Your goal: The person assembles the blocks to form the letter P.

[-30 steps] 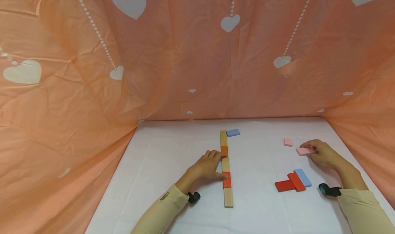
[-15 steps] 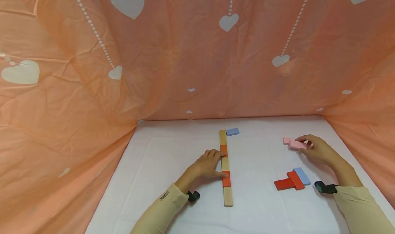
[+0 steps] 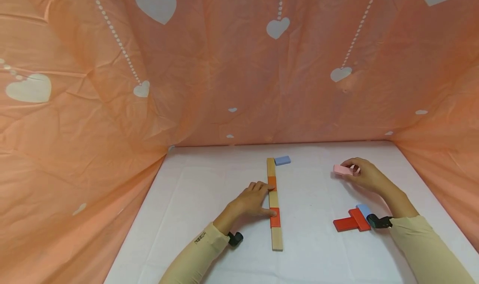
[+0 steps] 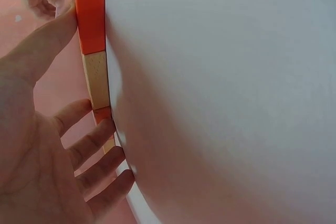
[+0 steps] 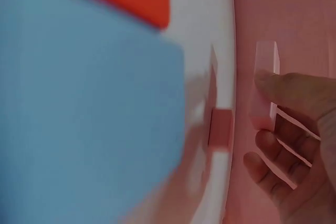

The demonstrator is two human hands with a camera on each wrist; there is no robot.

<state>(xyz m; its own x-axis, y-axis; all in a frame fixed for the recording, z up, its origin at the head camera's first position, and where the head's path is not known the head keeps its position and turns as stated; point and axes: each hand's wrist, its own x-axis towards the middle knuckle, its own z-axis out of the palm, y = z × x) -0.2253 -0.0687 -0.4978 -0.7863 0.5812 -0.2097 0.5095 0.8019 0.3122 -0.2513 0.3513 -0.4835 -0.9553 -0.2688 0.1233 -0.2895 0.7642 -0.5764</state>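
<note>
My left hand [image 3: 251, 201] lies against a straight row of wooden blocks. Its thumb touches a red-orange block [image 3: 275, 217], and its forefinger reaches an orange block [image 3: 272, 183] farther up; tan blocks [image 3: 273, 199] alternate with them. Off to the right, my right hand [image 3: 368, 178] pinches a pink block [image 3: 342, 170] between thumb and fingers, raised above the white table. A second pink block [image 5: 220, 128] lies on the table in the right wrist view; the head view hides it behind the right hand and the held block.
Two red blocks [image 3: 345, 224] and a light blue block [image 3: 362, 210] lie together below the right hand, the blue one partly covered by the wrist camera. A periwinkle block [image 3: 282, 160] sits beside the row's far end. An orange heart-patterned cloth [image 3: 254, 76] walls the table.
My right hand has carried the pink block leftward and slightly away, passing over the smaller pink block and lifting. The left hand has stayed on the row.
</note>
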